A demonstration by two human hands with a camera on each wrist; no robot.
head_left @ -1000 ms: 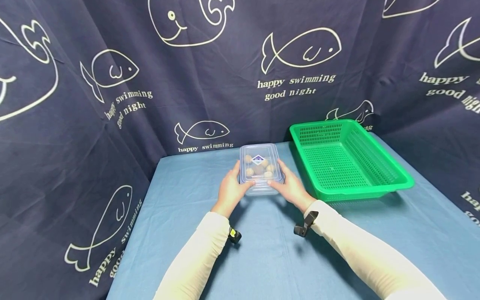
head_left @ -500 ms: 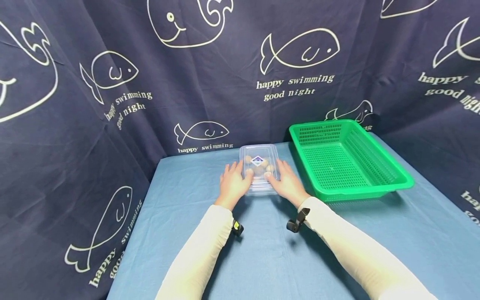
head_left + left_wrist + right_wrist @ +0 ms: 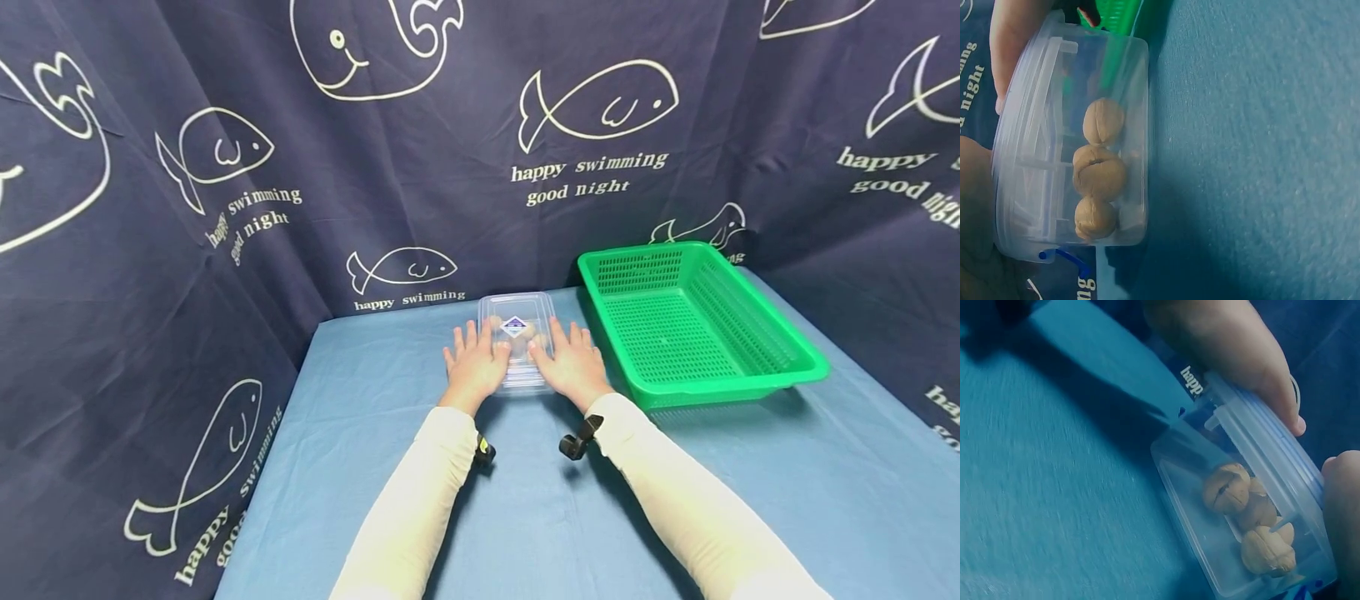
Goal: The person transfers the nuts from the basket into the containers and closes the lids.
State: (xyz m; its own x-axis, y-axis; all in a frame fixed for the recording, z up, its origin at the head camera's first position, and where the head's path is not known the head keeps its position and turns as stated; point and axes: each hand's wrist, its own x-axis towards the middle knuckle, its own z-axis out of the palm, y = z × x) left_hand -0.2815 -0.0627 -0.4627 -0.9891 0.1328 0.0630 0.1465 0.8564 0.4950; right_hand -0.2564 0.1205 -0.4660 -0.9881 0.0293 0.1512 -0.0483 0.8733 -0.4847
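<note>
A clear plastic lidded box (image 3: pixel 517 305) with a diamond-shaped label (image 3: pixel 515 326) sits on the blue cloth near the back. Through its side wall, several brown walnuts (image 3: pixel 1100 173) show in the left wrist view. Resting on the left edge of the lid is my left hand (image 3: pixel 476 367), its fingers spread and its thumb on top. Across from it, my right hand (image 3: pixel 577 367) touches the lid's right edge, also with straight, spread fingers. The right wrist view shows the lid (image 3: pixel 1272 437) lying on the box, with walnuts (image 3: pixel 1267 551) inside.
To the right of the box stands a green perforated plastic basket (image 3: pixel 723 388). Dark curtains (image 3: pixel 420 200) with white fish drawings hang behind and beside the table. Blue cloth (image 3: pixel 525 517) covers the tabletop.
Both hands have gone from gripping the box's sides to lying spread on the lid's edges, thumbs moved up onto the top. Box and basket keep their places.
</note>
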